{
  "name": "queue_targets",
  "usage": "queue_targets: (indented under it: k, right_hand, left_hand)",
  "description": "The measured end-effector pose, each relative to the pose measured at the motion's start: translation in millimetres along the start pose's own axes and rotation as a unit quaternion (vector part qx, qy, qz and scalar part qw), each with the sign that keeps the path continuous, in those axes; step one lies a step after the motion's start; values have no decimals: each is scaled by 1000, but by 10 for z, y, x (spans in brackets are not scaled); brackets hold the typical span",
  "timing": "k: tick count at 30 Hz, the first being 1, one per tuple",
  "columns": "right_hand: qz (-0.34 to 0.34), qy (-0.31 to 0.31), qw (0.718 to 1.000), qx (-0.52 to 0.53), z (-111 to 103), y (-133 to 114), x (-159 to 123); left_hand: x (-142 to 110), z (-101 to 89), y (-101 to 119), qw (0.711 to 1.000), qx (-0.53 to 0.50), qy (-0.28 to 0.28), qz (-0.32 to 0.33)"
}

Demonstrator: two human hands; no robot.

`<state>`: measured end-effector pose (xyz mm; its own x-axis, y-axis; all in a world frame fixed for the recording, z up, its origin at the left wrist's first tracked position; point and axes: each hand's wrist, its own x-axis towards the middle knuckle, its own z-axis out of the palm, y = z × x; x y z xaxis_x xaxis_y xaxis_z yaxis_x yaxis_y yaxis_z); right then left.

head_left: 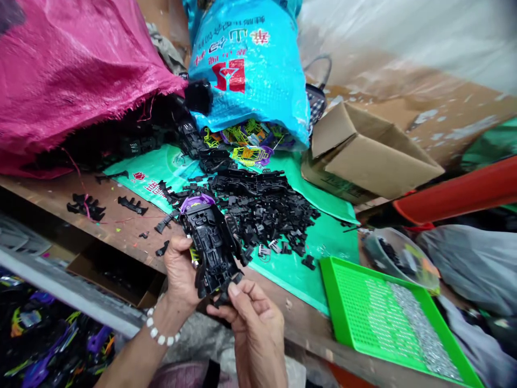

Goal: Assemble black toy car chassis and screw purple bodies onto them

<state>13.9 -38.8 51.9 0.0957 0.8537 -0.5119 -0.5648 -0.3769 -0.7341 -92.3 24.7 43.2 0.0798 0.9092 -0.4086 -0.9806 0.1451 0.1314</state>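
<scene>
Left hand [181,275] and right hand [256,318] clamped on black plastic chassis [210,242], intricately moulded, purple far end [197,201]

Chassis [210,242]: one. Sacks: two, one pink [81,70], one blue [250,59]. Cartons on bench [121,234]: one [388,159]. Trays: one [337,302]. Tubs: one [407,277]. Bracelets: one [170,340]. Black clips [278,215]: dozens, overlapping, uncountable. Pins [424,328]: many, too fine to count.

Toy-car chassis [212,242] near centre: black plastic, satin sheen, ribbed surface. Woven-plastic sacks: pink sack [81,70] at 10 o'clock, crinkled, edge frayed; blue sack [262,81] at 12, glossy. Cardboard box [385,153] at 2, matt; perforated tray [335,304] at 4, smooth plastic, with shiny metallic pieces [426,328].
</scene>
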Motion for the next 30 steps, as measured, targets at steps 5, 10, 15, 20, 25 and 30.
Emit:
queue_targets:
  k: [5,10,15,20,25,30]
  right_hand:
    - [19,28,999,8,44,5,-14]
    - [7,30,999,-11,39,67,-5]
    - [-206,69,958,-187,-78,88,-25]
    - [-578,17,693,-430,-137,25,49]
    - [-661,-52,494,-562,-166,-15,135]
    - [-672,-111,443,-583,-215,-127,132]
  left_hand:
    - [10,-31,32,999,11,-27,-13]
    - [17,-40,40,1000,23,-1,5]
    - [19,39,32,998,8,39,40]
    - [36,87,21,997,-24,73,22]
    - [41,57,21,998,-30,49,0]
    - [40,15,30,998,-42,34,-36]
